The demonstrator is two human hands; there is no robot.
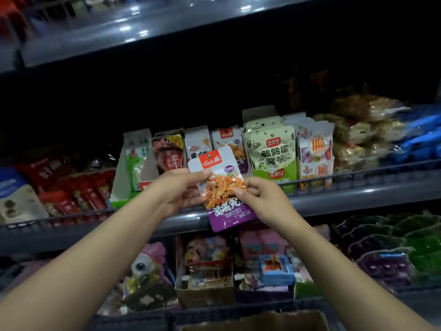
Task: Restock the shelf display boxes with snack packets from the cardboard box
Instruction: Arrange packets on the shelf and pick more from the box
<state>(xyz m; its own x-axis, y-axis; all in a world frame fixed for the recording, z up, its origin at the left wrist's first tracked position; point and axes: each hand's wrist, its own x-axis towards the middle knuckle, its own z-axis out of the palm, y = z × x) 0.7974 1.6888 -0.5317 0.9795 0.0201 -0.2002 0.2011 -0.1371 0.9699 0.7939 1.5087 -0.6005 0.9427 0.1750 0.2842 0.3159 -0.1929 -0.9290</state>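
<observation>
Head view shows both hands, left (177, 187) and right (259, 199), pinching one snack packet (220, 185) just before its matching, part-filled display box (230, 144), cardboard box (257, 322) below, restocking unfinished.

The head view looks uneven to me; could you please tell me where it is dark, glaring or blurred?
Head view: the recess above the middle shelf is nearly black; white glare spots dot the upper shelf; the edges are soft and the shelf lines bow from the wide lens; the snack packet, held by the left hand and right hand, is lit and fairly sharp.
</observation>
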